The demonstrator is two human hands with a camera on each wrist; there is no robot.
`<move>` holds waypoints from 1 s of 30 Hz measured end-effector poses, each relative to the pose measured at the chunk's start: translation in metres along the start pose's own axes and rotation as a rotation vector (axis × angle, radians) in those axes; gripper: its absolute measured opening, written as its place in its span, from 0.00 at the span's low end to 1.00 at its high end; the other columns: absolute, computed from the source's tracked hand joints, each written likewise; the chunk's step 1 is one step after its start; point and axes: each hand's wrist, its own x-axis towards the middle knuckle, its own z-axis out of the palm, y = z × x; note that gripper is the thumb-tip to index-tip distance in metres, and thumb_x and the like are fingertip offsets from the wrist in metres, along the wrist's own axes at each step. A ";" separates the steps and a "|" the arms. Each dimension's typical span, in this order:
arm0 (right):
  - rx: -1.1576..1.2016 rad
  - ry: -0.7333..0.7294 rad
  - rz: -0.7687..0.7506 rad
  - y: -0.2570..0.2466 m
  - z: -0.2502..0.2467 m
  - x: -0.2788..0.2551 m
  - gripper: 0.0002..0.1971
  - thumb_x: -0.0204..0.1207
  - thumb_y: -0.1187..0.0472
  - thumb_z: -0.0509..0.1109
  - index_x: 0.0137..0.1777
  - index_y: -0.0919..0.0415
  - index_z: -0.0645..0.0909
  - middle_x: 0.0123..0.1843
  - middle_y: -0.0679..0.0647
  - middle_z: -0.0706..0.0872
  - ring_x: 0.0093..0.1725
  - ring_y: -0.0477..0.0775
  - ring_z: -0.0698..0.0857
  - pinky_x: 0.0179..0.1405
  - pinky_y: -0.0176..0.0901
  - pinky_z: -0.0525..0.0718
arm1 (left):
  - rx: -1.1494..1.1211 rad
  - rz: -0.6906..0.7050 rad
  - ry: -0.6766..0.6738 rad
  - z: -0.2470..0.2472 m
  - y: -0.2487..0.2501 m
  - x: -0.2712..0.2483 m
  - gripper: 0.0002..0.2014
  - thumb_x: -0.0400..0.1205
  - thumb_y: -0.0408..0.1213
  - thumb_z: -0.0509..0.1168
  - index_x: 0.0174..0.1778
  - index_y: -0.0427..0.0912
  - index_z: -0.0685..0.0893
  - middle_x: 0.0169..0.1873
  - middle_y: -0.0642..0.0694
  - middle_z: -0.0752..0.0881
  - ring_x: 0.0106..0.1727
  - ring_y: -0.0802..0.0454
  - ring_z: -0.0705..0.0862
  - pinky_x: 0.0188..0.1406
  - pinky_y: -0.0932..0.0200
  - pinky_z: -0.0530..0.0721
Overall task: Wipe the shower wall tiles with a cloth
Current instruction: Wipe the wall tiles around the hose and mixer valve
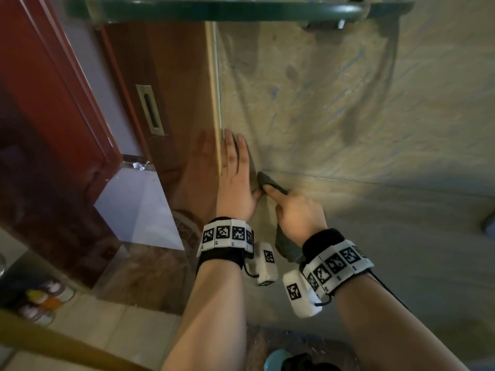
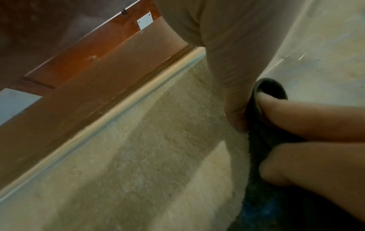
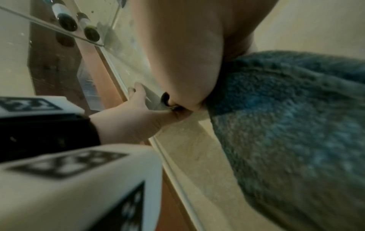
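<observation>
The beige tile wall (image 1: 348, 116) fills the right of the head view, crossed by a grout line (image 1: 348, 179). My left hand (image 1: 235, 167) lies flat on the wall beside its left edge, fingers straight and pointing up. My right hand (image 1: 292, 210) grips a dark grey-blue cloth (image 1: 267, 182), and its extended index finger presses the cloth's tip onto the wall at the grout line, right by my left thumb. The rest of the cloth (image 1: 288, 247) hangs below that wrist. The left wrist view shows the cloth (image 2: 272, 87) under my right fingers (image 2: 306, 121). The cloth (image 3: 286, 125) fills the right wrist view.
A red-brown door (image 1: 166, 89) with a recessed metal handle (image 1: 150, 109) adjoins the wall's left edge. A glass shelf with a green rail (image 1: 214, 9) juts out overhead, with bottles (image 3: 67, 21) on it. Small items (image 1: 45, 301) sit low at the left, and a teal object (image 1: 276, 357) by my feet.
</observation>
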 end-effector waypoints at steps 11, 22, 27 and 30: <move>0.048 0.046 0.053 -0.006 -0.005 0.000 0.26 0.84 0.57 0.53 0.80 0.37 0.58 0.56 0.60 0.80 0.52 0.65 0.82 0.41 0.48 0.71 | -0.019 -0.004 0.012 -0.003 0.004 0.000 0.59 0.71 0.44 0.78 0.81 0.37 0.36 0.79 0.43 0.31 0.80 0.54 0.33 0.80 0.59 0.44; 0.190 0.299 0.153 0.026 0.001 -0.017 0.24 0.79 0.61 0.56 0.76 0.51 0.72 0.43 0.62 0.81 0.35 0.66 0.82 0.32 0.51 0.79 | -0.160 -0.116 0.167 0.012 0.009 -0.025 0.45 0.78 0.47 0.73 0.84 0.36 0.54 0.84 0.38 0.51 0.84 0.47 0.50 0.82 0.51 0.56; 0.265 0.345 0.278 0.057 0.013 -0.039 0.24 0.81 0.63 0.56 0.78 0.55 0.69 0.43 0.62 0.81 0.31 0.61 0.79 0.34 0.58 0.84 | -0.247 -0.452 0.162 0.022 0.037 -0.042 0.51 0.76 0.61 0.70 0.85 0.39 0.52 0.79 0.33 0.56 0.77 0.39 0.61 0.77 0.44 0.64; 0.282 0.323 0.422 0.076 0.008 -0.047 0.26 0.83 0.62 0.52 0.82 0.52 0.60 0.53 0.63 0.81 0.38 0.60 0.79 0.41 0.53 0.81 | -0.231 -0.447 0.144 0.027 0.049 -0.038 0.55 0.74 0.69 0.66 0.86 0.46 0.41 0.83 0.43 0.45 0.82 0.44 0.51 0.80 0.50 0.52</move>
